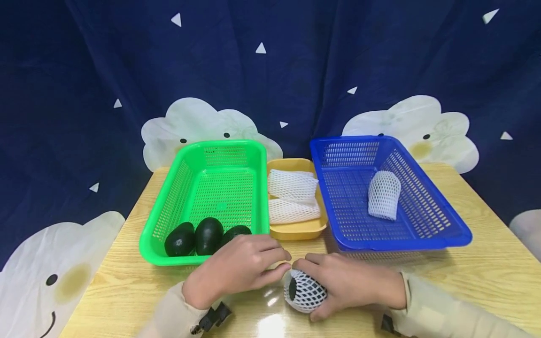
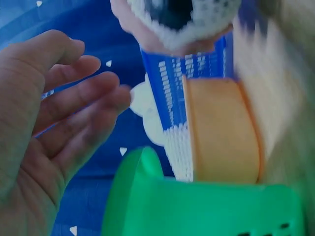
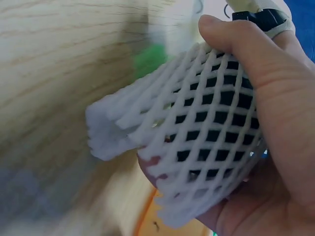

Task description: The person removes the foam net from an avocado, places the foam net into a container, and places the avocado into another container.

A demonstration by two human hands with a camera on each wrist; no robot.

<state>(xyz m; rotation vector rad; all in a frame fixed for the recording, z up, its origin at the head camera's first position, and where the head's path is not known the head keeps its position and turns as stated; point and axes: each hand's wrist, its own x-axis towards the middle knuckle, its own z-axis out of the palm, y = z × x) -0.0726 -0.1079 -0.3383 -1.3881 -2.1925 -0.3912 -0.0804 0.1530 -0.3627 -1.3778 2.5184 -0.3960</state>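
Note:
In the head view my right hand (image 1: 346, 279) grips an avocado (image 1: 293, 288) that sits inside a white foam net sleeve (image 1: 312, 292), over the front of the table. Seen from the right wrist, the net sleeve (image 3: 206, 132) is stretched around the dark fruit, and its loose end sticks out past it. My left hand (image 1: 245, 265) is just left of the sleeve, fingers relaxed and apart from it, in front of the green basket (image 1: 260, 197). The left wrist view shows the left hand (image 2: 64, 108) holding nothing. Several dark avocados (image 1: 209, 235) lie at the green basket's near end.
A yellow tray (image 1: 296, 231) with white net sleeves (image 1: 292, 185) stands between the baskets. The blue basket (image 1: 338, 206) on the right contains one white net-wrapped item (image 1: 384, 195). A navy curtain (image 1: 296, 70) with clouds hangs behind the wooden table (image 1: 114, 281).

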